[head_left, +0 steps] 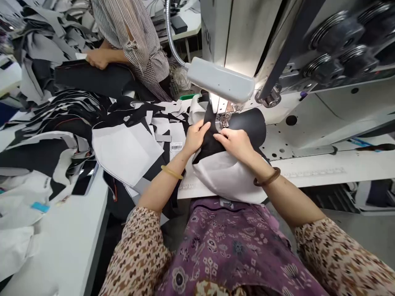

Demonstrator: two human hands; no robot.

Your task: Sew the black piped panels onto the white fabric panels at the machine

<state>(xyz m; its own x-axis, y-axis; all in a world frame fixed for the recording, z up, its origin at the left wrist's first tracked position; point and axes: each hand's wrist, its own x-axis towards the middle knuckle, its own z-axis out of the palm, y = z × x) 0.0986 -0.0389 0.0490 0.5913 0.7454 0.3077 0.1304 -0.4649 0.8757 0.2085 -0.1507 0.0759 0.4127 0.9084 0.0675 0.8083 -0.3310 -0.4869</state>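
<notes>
A black-and-white fabric piece [230, 174] lies on the bed of a sewing machine [308, 119], its black side running under the lit needle area [224, 117]. My left hand [196, 137] is closed on the black fabric at the left of the presser foot, thumb on top. Just right of and in front of the foot, my right hand [236, 143] presses its bent fingers together on the same fabric. Part of the fabric curls up behind the right hand. What lies beneath both hands' fingers is hidden.
A grey lamp [220, 78] on a bendable neck hangs over the needle area. Cut black and white pieces [126, 150] pile up at the left, near a phone [84, 177] on a white table [70, 234]. A co-worker's hand [98, 58] holds dark fabric at the upper left.
</notes>
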